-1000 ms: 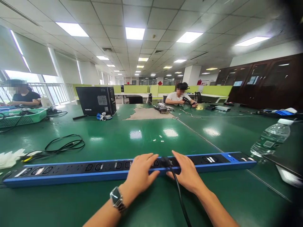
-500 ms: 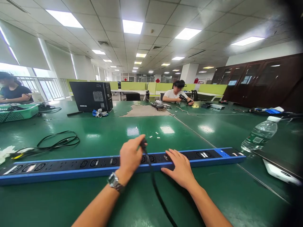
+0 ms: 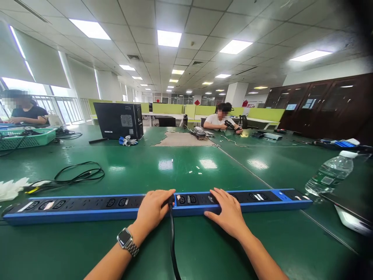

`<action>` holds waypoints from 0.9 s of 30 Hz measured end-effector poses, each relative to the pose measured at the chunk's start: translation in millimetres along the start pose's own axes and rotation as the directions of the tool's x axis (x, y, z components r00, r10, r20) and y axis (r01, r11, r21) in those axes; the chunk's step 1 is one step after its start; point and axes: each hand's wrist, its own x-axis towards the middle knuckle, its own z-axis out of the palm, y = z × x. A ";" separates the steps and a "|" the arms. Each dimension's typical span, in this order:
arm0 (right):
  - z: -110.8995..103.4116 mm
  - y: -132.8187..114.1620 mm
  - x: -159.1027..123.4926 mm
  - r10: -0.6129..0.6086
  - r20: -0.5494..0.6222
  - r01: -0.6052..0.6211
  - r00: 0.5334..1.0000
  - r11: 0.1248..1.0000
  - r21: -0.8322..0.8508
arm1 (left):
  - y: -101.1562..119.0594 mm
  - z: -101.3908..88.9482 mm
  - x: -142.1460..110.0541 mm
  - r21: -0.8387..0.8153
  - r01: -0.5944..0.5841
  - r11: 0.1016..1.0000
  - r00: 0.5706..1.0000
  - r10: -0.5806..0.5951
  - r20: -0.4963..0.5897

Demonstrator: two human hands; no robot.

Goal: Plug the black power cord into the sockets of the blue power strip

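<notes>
Since half a second ago, the plug (image 3: 170,199) has come down from above the power strip (image 3: 189,210) to its upper face, near the middle. White stickers (image 3: 258,196) on the strip are too small to read, as are the green label on the bottle (image 3: 332,173) and the pale one on the computer case (image 3: 116,120).

Fingers and thumb of the left hand (image 3: 152,210) grasp the plug from the left (they hide whether it sits in a socket), its cord (image 3: 173,245) running toward the near edge of view. The right hand (image 3: 227,212) spreads over the strip, fingers on top, thumb at the near side; I cannot tell whether it presses.

Stretched across the green table (image 3: 204,252), the strip has a coiled cable (image 3: 72,181) beyond its left part and the bottle just beside its right end.
</notes>
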 end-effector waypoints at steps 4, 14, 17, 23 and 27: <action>-7.0 -27.9 -1.0 -0.041 -0.008 0.041 0.999 0.997 0.071 | 2.2 -1.9 -3.3 0.126 -0.016 0.992 0.999 0.010 0.049; 8.2 -137.6 20.4 -0.445 -0.321 0.522 0.836 0.825 0.215 | -0.9 -4.5 -23.2 0.454 0.148 0.879 0.982 -0.184 0.037; -14.5 -115.5 34.4 -0.188 -0.599 0.444 0.778 0.839 0.314 | 0.1 -5.2 -22.2 0.442 0.157 0.883 0.979 -0.198 0.049; -38.6 -38.1 29.3 0.072 -0.494 0.175 0.866 0.883 0.435 | 1.8 -6.3 -19.9 0.413 0.181 0.892 0.972 -0.227 0.064; -11.5 -22.0 10.8 -0.100 -0.341 0.234 0.935 0.896 0.378 | 1.6 -5.3 -19.9 0.402 0.194 0.895 0.971 -0.234 0.051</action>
